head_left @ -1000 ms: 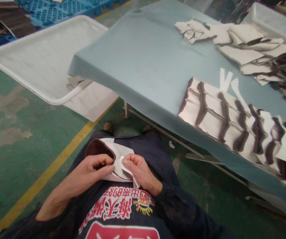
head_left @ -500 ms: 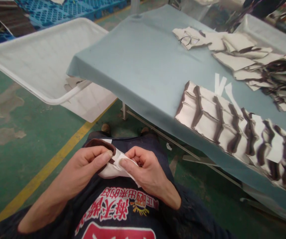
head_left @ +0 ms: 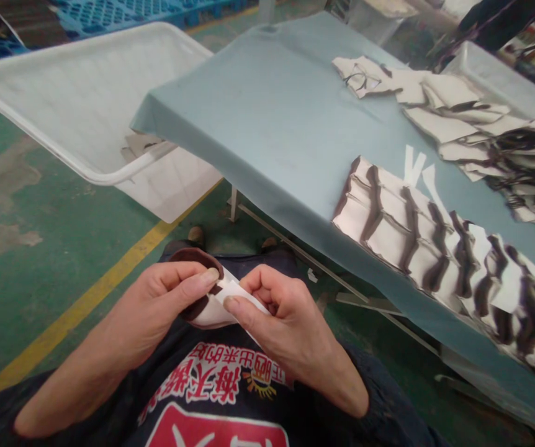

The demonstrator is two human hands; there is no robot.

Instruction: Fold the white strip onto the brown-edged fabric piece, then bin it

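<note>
My left hand point(head_left: 156, 310) pinches a white piece with a dark brown edge point(head_left: 202, 304), held in front of my lap. My right hand point(head_left: 277, 316) is closed on a thin white paper strip point(head_left: 237, 293) at that piece's right side, thumb and forefinger pressed together. Both hands meet over my dark blue apron with red and white lettering. On the blue-grey table point(head_left: 267, 118) to the right lies a row of overlapping white-and-brown pieces point(head_left: 435, 248). A looser pile of similar pieces point(head_left: 472, 118) lies further back.
A large white plastic tub point(head_left: 76, 105) stands left of the table on the green floor, beside a yellow floor line point(head_left: 109, 285). A few loose white strips point(head_left: 416, 167) lie on the table. Blue pallets point(head_left: 123, 9) are at the top left.
Both hands have risen slightly towards the camera with the piece. More of the piece is now covered by my fingers, and my right hand has drawn the white strip closer.
</note>
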